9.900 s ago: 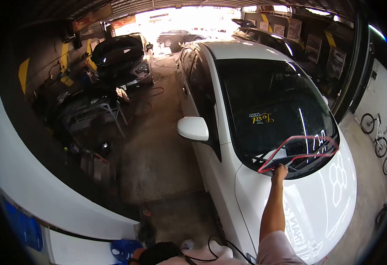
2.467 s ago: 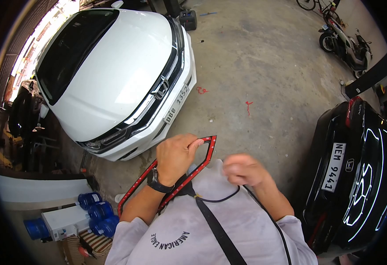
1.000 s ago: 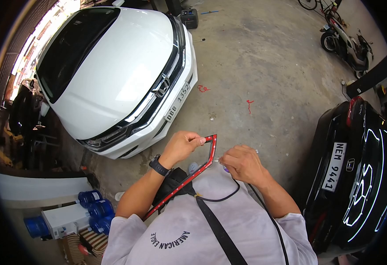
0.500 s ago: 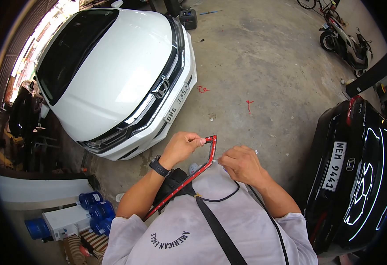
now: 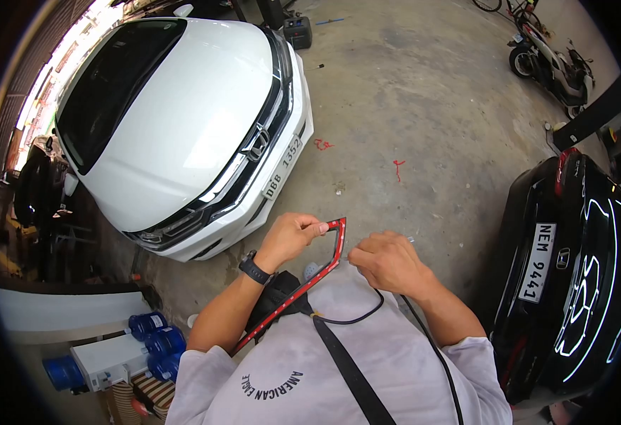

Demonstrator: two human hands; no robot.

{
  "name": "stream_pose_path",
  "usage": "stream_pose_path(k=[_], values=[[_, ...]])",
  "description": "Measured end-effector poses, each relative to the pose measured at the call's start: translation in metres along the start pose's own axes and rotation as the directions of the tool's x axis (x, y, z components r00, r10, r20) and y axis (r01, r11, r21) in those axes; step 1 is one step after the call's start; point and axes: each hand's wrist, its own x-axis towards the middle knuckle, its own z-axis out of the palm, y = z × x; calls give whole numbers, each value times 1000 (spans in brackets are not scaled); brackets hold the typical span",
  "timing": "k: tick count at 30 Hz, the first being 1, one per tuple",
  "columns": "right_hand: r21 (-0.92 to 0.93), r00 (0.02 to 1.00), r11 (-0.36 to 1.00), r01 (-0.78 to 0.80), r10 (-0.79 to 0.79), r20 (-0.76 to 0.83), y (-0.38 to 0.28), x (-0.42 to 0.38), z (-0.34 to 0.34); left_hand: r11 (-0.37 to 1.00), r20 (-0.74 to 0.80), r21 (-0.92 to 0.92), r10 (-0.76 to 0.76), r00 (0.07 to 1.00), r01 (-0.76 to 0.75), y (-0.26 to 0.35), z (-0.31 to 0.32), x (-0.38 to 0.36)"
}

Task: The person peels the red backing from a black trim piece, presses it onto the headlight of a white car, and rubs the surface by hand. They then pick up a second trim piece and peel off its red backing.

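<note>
A long dark strip with a red face point(image 5: 297, 292) runs from near my left elbow up across the shirt and bends at its upper end into a narrow corner. My left hand point(image 5: 292, 237), with a black watch on the wrist, pinches the short end of this strip between thumb and fingers. Just right of the bend is my right hand point(image 5: 387, 261), its fingers curled together near the strip's edge. Whatever lies between those fingertips is too small to make out. A black cable point(image 5: 356, 320) hangs over the shirt.
A white car point(image 5: 183, 120) stands at the left, a black car point(image 5: 572, 283) at the right. Red scraps point(image 5: 398, 168) lie on the concrete floor point(image 5: 424, 92). Blue water bottles point(image 5: 163, 340) are at lower left. A scooter point(image 5: 551, 71) is parked at upper right.
My right hand has shifted very slightly up and left beside the strip. My left hand keeps its hold on the strip's end. The view has moved a little.
</note>
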Motion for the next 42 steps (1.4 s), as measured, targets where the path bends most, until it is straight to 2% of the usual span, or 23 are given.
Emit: stream_pose_path(k=[42], values=[[-13, 1000, 1000, -16, 15, -8, 1, 0, -3, 999, 8, 40, 8, 1000, -8, 4, -1, 1]])
